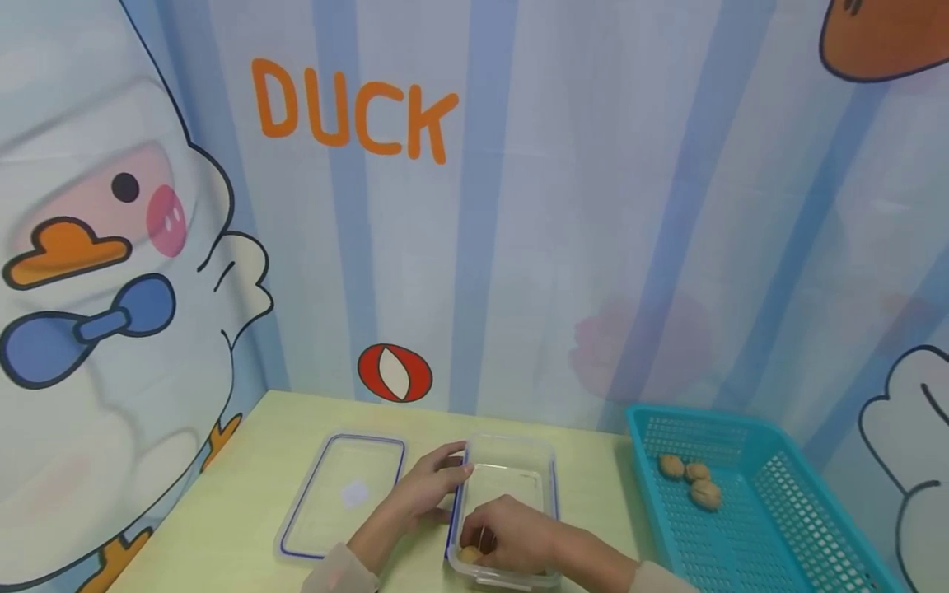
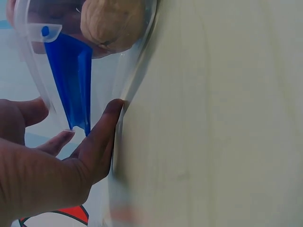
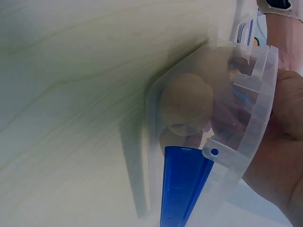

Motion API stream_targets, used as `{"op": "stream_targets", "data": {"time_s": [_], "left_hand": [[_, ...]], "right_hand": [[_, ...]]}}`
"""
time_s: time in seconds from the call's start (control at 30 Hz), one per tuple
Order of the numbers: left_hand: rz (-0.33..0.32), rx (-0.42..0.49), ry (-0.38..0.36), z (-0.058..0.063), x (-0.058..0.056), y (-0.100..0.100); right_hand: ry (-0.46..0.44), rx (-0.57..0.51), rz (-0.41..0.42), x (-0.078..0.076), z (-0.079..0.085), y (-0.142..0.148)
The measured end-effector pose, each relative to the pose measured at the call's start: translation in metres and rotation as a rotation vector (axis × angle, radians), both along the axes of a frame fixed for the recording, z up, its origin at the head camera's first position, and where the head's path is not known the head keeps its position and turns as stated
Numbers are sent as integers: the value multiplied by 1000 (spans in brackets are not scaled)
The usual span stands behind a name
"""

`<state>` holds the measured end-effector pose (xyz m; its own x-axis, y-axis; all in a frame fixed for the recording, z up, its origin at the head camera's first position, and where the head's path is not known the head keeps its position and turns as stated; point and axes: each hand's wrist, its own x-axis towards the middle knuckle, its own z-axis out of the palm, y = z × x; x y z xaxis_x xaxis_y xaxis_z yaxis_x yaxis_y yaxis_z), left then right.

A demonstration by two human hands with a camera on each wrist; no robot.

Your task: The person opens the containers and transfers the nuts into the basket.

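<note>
A clear plastic food container [image 1: 548,494] with blue side clips stands on the table. Its left rim and wall are held by my left hand [image 1: 426,487], fingertips over the rim and thumb low on the outside. My right hand [image 1: 511,531] reaches down inside, fingers curled at a walnut [image 1: 470,554] in the near left corner. Through the wall in the right wrist view, walnuts [image 3: 187,104] show close together; the fingertips behind them are partly hidden. The left wrist view shows a walnut [image 2: 113,23] above the blue clip [image 2: 71,78].
Left of the container lies a clear lid [image 1: 326,498] with a blue seal. A turquoise basket [image 1: 741,535] stands to the right, with 3 walnuts [image 1: 705,495] near its far left corner. Behind the pale table [image 1: 222,494] hangs a printed curtain [image 1: 549,206].
</note>
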<state>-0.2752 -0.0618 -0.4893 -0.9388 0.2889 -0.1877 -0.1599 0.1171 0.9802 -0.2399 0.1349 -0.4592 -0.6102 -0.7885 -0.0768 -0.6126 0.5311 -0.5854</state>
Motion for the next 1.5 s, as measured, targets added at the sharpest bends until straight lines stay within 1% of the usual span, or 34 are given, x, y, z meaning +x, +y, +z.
{"op": "stream_targets", "data": {"time_s": [0.27, 0.43, 0.6, 0.8, 0.9, 1.07, 1.17, 1.27, 1.3, 1.4, 1.5], "left_hand": [[9, -11, 28, 1, 4, 1], [15, -15, 28, 2, 6, 2], [4, -10, 31, 3, 6, 3], [14, 3, 23, 1, 4, 2], [20, -6, 16, 0, 2, 1], [32, -6, 5, -2, 2, 3], [35, -2, 5, -3, 3, 3], [33, -1, 12, -3, 3, 3], [29, -4, 17, -3, 3, 3], [18, 6, 8, -3, 3, 2], [5, 7, 13, 0, 3, 1]], "right_hand": [[49, 18, 38, 1, 5, -2], [51, 39, 30, 1, 3, -4], [45, 47, 11, 1, 1, -2], [46, 57, 27, -2, 0, -2], [46, 72, 35, -4, -1, -3], [85, 92, 55, -4, 1, -3], [119, 99, 69, -3, 5, -3], [132, 79, 83, -1, 12, -1], [124, 68, 83, -1, 15, 0], [105, 30, 81, 0, 28, 5], [88, -3, 72, 2, 45, 10]]}}
